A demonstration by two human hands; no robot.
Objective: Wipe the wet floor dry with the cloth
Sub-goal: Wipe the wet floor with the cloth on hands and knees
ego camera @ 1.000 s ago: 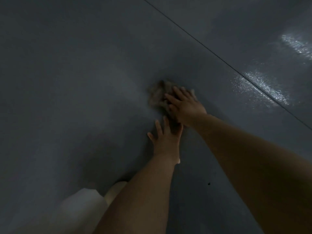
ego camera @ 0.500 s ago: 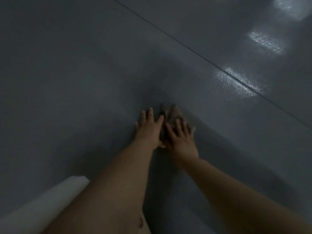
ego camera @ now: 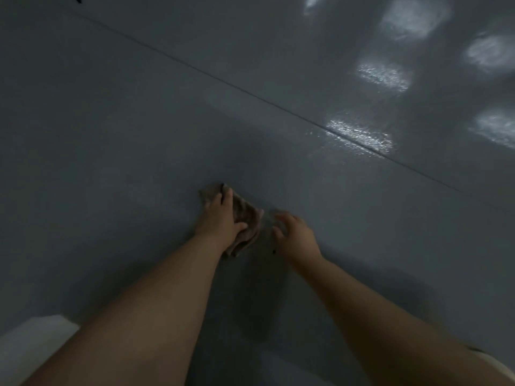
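Left arm: bare from wrist to the frame's lower edge, no sleeve in view.
Right arm: bare along the forearm; a pale sleeve edge (ego camera: 498,367) with a dark trim line shows at the lower right corner.
Left hand (ego camera: 218,218): no glove, ring or band visible.
Right hand (ego camera: 296,236): bare, blurred; no watch or bracelet at the wrist.
Lower left: pale garment (ego camera: 33,341), likely clothing over a leg; detail too dim to tell.
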